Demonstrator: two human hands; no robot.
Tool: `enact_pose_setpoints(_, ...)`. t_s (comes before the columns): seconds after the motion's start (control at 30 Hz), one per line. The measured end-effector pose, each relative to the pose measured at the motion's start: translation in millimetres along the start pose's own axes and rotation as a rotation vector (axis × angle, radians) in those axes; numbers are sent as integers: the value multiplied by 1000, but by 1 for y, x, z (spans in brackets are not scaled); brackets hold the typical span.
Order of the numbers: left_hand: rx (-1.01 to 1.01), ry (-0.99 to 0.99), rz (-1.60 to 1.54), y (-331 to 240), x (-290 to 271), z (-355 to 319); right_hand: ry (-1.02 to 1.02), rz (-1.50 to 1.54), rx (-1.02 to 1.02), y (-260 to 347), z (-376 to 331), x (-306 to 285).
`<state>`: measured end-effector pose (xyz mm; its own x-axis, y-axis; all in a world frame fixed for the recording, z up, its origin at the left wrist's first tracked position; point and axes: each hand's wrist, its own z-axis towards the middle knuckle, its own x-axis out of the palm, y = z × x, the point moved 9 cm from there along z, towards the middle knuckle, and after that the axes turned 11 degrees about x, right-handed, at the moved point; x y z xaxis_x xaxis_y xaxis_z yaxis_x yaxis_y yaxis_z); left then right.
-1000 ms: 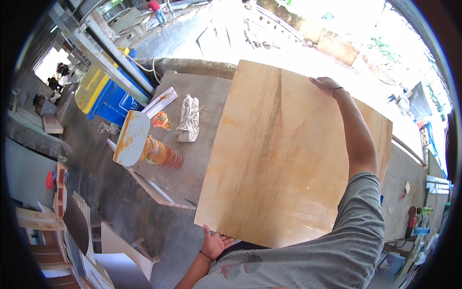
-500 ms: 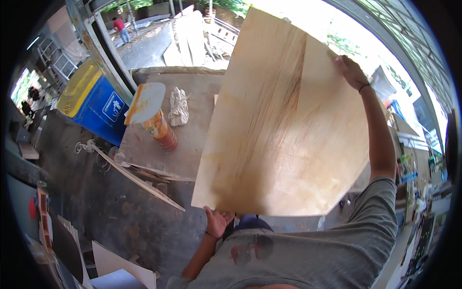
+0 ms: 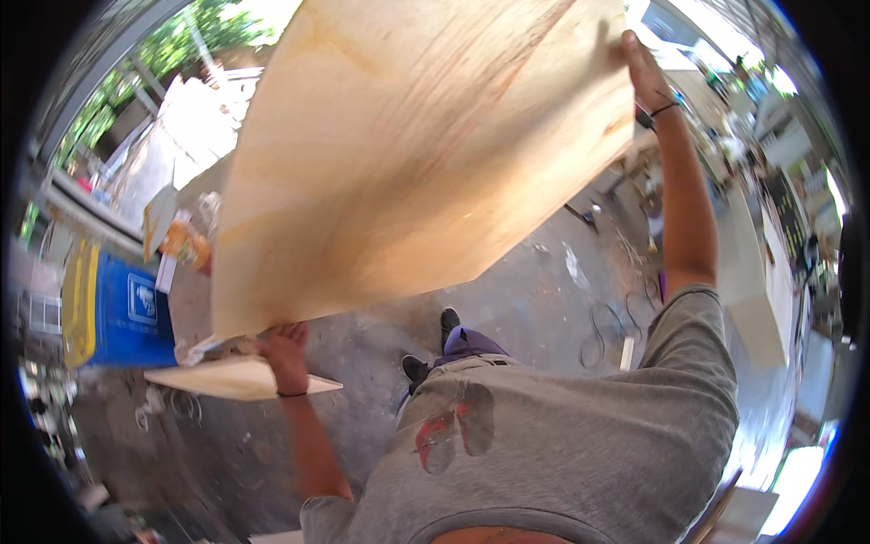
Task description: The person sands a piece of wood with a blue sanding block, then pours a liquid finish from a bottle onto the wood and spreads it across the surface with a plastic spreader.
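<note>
A large pale plywood sheet [image 3: 426,172] with brown grain streaks is held up in front of me, tilted, its top running out of view. My right hand [image 3: 645,77] grips its right edge, fingers partly hidden behind it. At the lower left corner, my left hand [image 3: 285,355] supports the bottom edge, its fingertips against the underside. Beneath that hand, a thin light wooden board [image 3: 236,377] rests low near the floor.
A blue bin [image 3: 131,304] with a yellow lid stands at the left. Beside it, an orange-stained bottle [image 3: 188,243] sits on a work table. On the right are a pale cabinet-like box [image 3: 757,290] and cluttered benches. Cables [image 3: 594,335] lie on the concrete floor.
My view has turned to the right, bringing my feet and more floor into sight. The sheet has swung away from the table with me, and my left hand has come up under its corner.
</note>
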<state>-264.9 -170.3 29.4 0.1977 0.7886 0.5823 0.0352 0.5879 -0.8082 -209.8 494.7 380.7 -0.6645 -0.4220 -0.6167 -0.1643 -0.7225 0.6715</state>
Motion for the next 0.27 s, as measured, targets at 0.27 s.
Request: enact_pose_setpoints(0.27,2,88,476,-19,53,31,-89,360,357,-197,-160,-78)
